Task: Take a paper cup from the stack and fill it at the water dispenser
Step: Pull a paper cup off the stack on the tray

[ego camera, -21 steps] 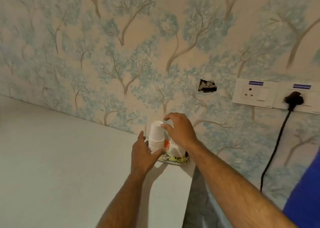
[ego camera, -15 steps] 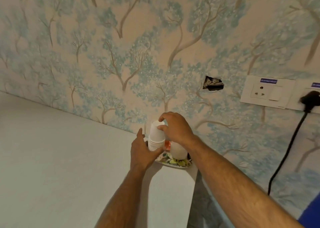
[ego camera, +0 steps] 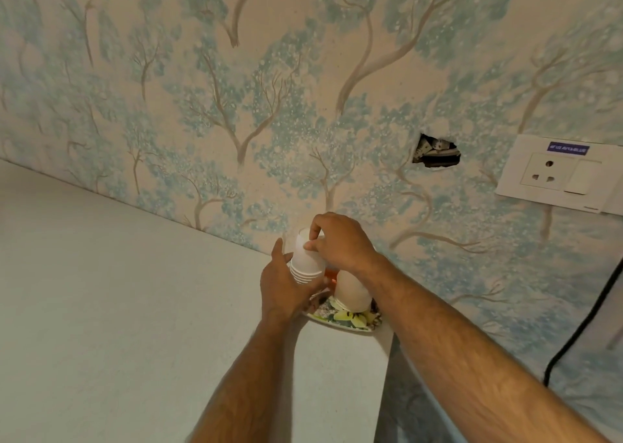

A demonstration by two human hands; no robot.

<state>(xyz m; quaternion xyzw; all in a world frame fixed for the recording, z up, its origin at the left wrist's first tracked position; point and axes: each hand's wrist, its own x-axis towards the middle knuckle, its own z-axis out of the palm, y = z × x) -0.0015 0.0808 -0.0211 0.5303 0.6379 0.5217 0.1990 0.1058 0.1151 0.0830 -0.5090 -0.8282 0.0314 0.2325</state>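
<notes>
Since the earlier frames the right hand (ego camera: 340, 240) has slid lower over the top of the stack of paper cups (ego camera: 305, 264), its thumb and fingers now pinched on the wall of the top cup (ego camera: 303, 240) instead of perched at its upper end. The left hand (ego camera: 286, 287) is wrapped around the lower cups, clamping the stack just above a flowered plate (ego camera: 347, 321) at the corner of the tabletop (ego camera: 135, 307). A second, shorter stack (ego camera: 352, 291) stands upside down on that plate, touching the right wrist side.

The cups look thin, light and easily crushed, and nested ones probably cling together. A gentle pinch on the top cup's side near its closed end, with the other hand bracing the ribbed rims below, seems the safest hold; squeezing hard would likely dent the wall.

No water dispenser is in view. On the wall socket (ego camera: 556, 176) sits a small blue label (ego camera: 569, 148), but its writing is too blurred to read
</notes>
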